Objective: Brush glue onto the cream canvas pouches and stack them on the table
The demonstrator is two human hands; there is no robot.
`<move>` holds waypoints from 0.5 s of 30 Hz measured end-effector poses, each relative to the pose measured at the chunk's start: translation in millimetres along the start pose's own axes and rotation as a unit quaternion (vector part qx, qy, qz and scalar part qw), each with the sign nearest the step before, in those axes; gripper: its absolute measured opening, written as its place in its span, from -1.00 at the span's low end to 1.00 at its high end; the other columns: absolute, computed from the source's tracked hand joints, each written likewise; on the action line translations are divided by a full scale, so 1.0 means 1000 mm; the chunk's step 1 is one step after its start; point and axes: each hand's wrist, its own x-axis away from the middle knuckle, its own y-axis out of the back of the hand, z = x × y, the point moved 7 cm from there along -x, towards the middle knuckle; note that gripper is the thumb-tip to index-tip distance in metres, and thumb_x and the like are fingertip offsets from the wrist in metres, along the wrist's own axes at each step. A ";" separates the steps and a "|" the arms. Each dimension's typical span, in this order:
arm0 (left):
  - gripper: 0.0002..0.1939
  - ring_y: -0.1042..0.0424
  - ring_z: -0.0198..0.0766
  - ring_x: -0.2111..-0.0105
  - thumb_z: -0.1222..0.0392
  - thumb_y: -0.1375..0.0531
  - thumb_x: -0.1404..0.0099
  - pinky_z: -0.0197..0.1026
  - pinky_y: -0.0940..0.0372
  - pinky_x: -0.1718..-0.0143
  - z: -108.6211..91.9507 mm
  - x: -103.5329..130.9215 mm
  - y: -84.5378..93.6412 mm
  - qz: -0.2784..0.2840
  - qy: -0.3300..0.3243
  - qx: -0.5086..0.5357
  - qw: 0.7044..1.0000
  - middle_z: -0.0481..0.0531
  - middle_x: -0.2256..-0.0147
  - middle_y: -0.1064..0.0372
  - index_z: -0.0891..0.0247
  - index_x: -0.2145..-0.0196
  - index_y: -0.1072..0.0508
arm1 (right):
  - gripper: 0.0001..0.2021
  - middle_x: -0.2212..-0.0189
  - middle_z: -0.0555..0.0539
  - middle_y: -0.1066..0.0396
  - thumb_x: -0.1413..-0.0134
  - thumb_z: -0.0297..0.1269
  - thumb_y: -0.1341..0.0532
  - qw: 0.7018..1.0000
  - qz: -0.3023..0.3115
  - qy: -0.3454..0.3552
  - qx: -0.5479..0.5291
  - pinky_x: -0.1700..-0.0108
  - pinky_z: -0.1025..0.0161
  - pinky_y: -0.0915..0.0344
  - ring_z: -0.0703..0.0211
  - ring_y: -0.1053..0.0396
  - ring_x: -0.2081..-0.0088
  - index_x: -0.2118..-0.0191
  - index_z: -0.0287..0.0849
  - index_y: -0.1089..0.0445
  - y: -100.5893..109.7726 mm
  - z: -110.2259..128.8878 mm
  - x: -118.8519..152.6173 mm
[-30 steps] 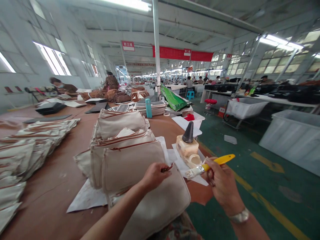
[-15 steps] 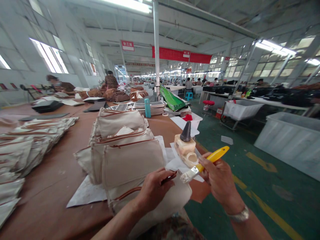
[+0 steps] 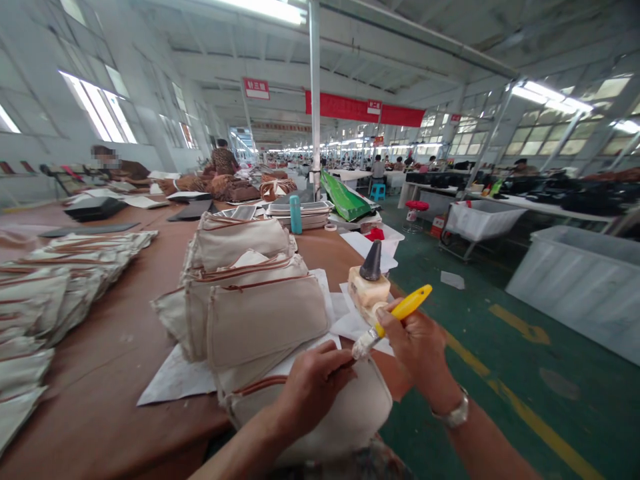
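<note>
Here on the table (image 3: 120, 380), a bag stack (image 3: 270, 308) is set, flanked left by a bag row (image 3: 75, 283), backed by a bottle (image 3: 295, 215); rightward, a container (image 3: 367, 288) is perched on paper (image 3: 349, 325); in front, a nearer bag (image 3: 367, 400) is overlapped by the left hand (image 3: 316, 387), with the brush (image 3: 407, 303) held to its right.

Windows (image 3: 96, 107) and ceiling tubes (image 3: 267, 9) glare white, while the view's outer edges look stretched and soft.

Left grip (image 3: 316, 381) pinched, angled inward, palm-down; right grip (image 3: 419, 350) (near it) curled.
</note>
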 end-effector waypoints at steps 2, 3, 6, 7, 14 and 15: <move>-0.87 -0.34 -0.37 0.39 0.27 -0.20 -0.37 -0.37 -0.13 0.37 -0.002 0.003 0.002 -0.022 -0.019 -0.026 0.999 -0.06 0.37 -0.34 0.22 0.36 -0.48 | -0.69 0.60 -0.02 -0.31 -0.26 -0.04 -0.21 1.000 -0.020 0.000 0.004 0.54 0.31 -0.15 0.18 -0.23 0.58 0.37 -0.18 -0.45 0.004 -0.001 -0.001; -0.88 -0.35 -0.37 0.39 0.25 -0.18 -0.39 -0.36 -0.14 0.37 -0.005 0.006 0.004 -0.038 -0.035 -0.040 0.998 -0.05 0.36 -0.36 0.20 0.31 -0.50 | -0.69 0.61 -0.01 -0.29 -0.26 -0.03 -0.23 0.999 -0.035 -0.012 -0.010 0.57 0.32 -0.14 0.18 -0.22 0.60 0.35 -0.18 -0.45 0.009 -0.003 -0.002; -0.86 -0.35 -0.37 0.43 0.19 -0.16 -0.44 -0.34 -0.15 0.40 -0.018 0.014 0.012 -0.084 -0.106 -0.098 0.986 -0.03 0.38 -0.38 0.17 0.22 -0.53 | -0.70 0.65 0.05 -0.20 -0.21 -0.02 -0.32 0.987 -0.100 -0.061 -0.107 0.63 0.36 -0.08 0.22 -0.16 0.64 0.31 -0.18 -0.44 0.027 -0.009 -0.003; -0.86 -0.34 -0.36 0.45 0.17 -0.16 -0.44 -0.32 -0.14 0.42 -0.025 0.016 0.014 -0.095 -0.137 -0.125 0.978 -0.03 0.40 -0.38 0.18 0.21 -0.52 | -0.70 0.66 0.07 -0.18 -0.18 -0.03 -0.35 0.979 -0.113 -0.078 -0.151 0.65 0.37 -0.06 0.24 -0.14 0.65 0.31 -0.18 -0.43 0.031 -0.010 -0.002; -0.84 -0.18 -0.30 0.55 0.22 -0.08 -0.47 -0.15 0.05 0.51 -0.079 0.029 0.030 -0.098 -0.317 -0.289 0.898 -0.06 0.50 -0.30 0.24 0.27 -0.43 | -0.74 0.66 0.11 -0.10 -0.23 -0.09 -0.34 0.963 -0.032 -0.100 -0.250 0.64 0.41 0.02 0.33 -0.02 0.66 0.33 -0.18 -0.42 0.020 0.006 0.014; -0.81 -0.18 -0.29 0.55 0.25 -0.04 -0.47 -0.14 0.05 0.51 -0.082 0.029 0.032 -0.094 -0.322 -0.302 0.892 -0.06 0.50 -0.30 0.24 0.27 -0.42 | -0.74 0.66 0.10 -0.11 -0.25 -0.10 -0.32 0.970 -0.011 -0.087 -0.226 0.64 0.40 0.01 0.32 -0.04 0.65 0.34 -0.17 -0.43 0.019 0.010 0.018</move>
